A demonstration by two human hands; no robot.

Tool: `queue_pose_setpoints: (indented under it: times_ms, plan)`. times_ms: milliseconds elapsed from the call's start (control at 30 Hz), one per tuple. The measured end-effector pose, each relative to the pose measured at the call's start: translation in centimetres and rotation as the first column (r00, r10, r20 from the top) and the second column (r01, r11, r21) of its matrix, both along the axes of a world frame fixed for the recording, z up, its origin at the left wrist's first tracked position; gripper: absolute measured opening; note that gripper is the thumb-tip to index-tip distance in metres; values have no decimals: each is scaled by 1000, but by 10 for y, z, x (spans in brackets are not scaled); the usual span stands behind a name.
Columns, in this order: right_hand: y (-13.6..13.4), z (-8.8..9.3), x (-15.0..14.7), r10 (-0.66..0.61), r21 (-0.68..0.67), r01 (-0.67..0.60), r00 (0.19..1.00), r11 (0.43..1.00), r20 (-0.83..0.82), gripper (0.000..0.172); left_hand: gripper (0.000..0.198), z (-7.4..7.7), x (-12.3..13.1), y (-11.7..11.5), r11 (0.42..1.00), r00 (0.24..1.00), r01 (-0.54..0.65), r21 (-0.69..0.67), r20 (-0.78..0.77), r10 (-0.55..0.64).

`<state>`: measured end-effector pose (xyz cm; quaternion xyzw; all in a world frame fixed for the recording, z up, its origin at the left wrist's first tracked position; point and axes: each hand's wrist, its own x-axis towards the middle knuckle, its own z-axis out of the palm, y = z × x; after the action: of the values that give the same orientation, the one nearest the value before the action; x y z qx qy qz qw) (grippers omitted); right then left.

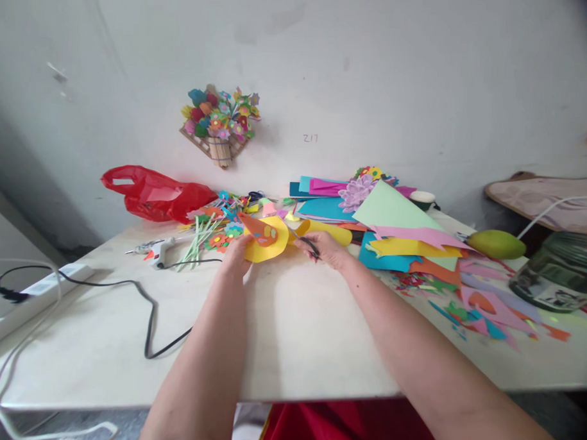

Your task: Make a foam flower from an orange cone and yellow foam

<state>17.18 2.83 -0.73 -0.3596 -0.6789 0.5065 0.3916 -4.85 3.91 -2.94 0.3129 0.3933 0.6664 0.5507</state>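
Note:
My left hand is closed on a yellow craft sheet, with an orange piece lying against its face. My right hand grips a pair of scissors, whose blades reach to the sheet's right edge. Whether the blades are apart or together is too small to tell. Behind my right hand lies a rolled yellow sheet. Left of my left hand are paper flowers and a bundle of pale green sticks.
A glue gun with a black cord lies at left, near a white power strip. A red plastic bag sits behind. Coloured sheets and scraps spread at right, beside a green mango and a glass jar.

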Motion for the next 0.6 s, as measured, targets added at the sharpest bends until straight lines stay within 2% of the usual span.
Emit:
queue_pose_setpoints:
  times_ms: [133, 267, 600]
  plan:
    - [1, 0, 1, 5, -30, -4, 1000, 1000, 16, 33, 27, 1, -2, 0, 999, 1000, -20, 31, 5, 20]
    - [2, -3, 4, 61, -40, -60, 998, 997, 24, 33, 27, 1, -4, -2, 998, 999, -28, 62, -31, 30]
    - [0, -2, 6, 101, -27, -100, 992, 995, 78, 37, 26, 6, 2, -8, 994, 993, 89, 63, -82, -83]
